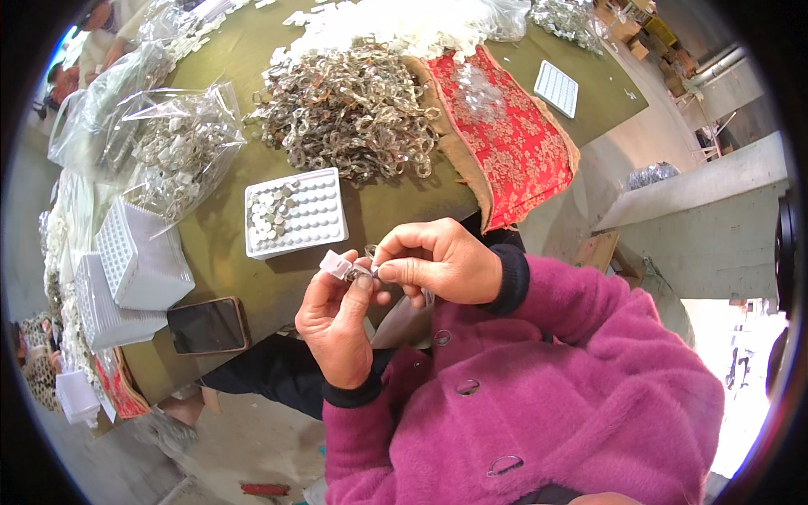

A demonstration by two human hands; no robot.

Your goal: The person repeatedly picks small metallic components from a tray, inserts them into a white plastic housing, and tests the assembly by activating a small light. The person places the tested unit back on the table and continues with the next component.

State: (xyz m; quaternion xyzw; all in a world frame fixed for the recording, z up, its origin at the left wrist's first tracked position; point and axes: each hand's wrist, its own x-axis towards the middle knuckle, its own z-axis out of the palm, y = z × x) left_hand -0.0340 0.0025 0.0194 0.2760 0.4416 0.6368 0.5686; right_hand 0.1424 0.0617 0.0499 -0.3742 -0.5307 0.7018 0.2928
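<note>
My left hand [338, 324] is closed in a pinch on a small looped metallic piece with a white tag [336, 264] attached. Against it, my right hand [446, 261] pinches the other side, with thumb and forefinger together near a small clear loop [370, 251]. Exactly what lies between the right fingertips is too small to make out. Beyond my hands on the green table [396, 202] is a white tray [324, 220] of round pockets, with several small silvery discs [271, 210] heaped at its left side. A large heap of tangled clear and metallic loops [349, 109] lies farther back.
Stacked white trays [145, 257] and a dark phone [208, 326] occupy the left edge. A clear bag of pieces [181, 151] stands behind them. Red patterned cloth [513, 139] hangs over the right edge, near another white tray [556, 88]. White tags [379, 29] are piled at the back.
</note>
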